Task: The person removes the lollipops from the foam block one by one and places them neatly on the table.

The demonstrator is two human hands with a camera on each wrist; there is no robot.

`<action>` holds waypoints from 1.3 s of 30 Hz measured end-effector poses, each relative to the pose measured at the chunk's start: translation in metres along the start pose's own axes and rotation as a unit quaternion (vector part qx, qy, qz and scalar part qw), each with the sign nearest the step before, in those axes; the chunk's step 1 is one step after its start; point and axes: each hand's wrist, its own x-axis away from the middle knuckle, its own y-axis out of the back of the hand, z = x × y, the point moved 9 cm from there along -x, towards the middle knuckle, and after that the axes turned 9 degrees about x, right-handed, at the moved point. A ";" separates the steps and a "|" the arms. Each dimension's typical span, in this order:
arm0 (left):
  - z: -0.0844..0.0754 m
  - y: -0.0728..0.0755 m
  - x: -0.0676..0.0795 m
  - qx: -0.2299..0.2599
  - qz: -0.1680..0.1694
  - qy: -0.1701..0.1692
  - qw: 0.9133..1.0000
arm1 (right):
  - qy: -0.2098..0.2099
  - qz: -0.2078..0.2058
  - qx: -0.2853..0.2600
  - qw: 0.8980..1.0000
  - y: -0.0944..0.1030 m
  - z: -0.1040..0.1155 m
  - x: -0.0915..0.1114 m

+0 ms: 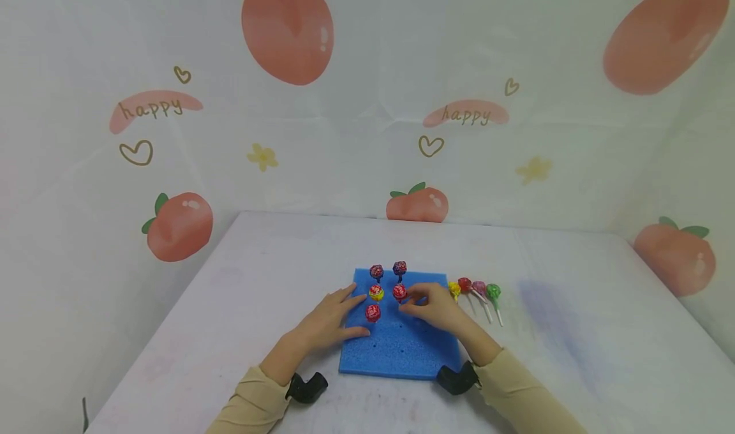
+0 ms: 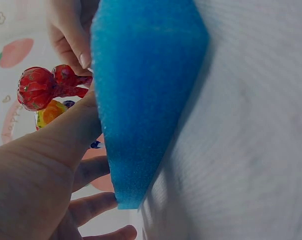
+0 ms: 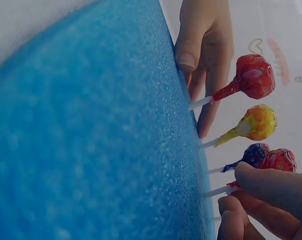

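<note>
A blue foam board (image 1: 396,360) lies flat, with several wrapped lollipops upright in it by their sticks. My left hand (image 1: 330,319) rests at the board's left edge, fingers spread and thumb over the near-left part. Between thumb and forefinger, my right hand (image 1: 439,307) pinches a red lollipop (image 1: 399,292) just below its head; its white stick meets the foam in the right wrist view. To its left stands a yellow lollipop (image 1: 376,293), with another red lollipop (image 1: 373,313) in front of that. Behind them are two dark red-and-blue lollipops (image 1: 399,268). Small holes dot the board's nearer half.
Right of the board, loose lollipops lie on the white-covered table (image 1: 275,249): a yellow one (image 1: 454,288) partly behind the right hand, a red one (image 1: 464,284), a purple one (image 1: 479,286) and a green one (image 1: 493,291). A printed cloth backdrop (image 1: 356,115) hangs behind.
</note>
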 end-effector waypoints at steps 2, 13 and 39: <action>-0.001 0.000 0.000 0.002 -0.001 0.000 1.000 | -0.002 -0.001 0.002 1.000 0.000 0.000 0.000; -0.001 0.001 0.000 0.005 -0.003 0.001 1.000 | -0.001 -0.011 -0.002 1.000 0.000 0.003 -0.001; 0.000 0.000 0.000 0.004 -0.003 -0.005 1.000 | -0.006 -0.067 -0.005 0.998 0.020 0.007 0.005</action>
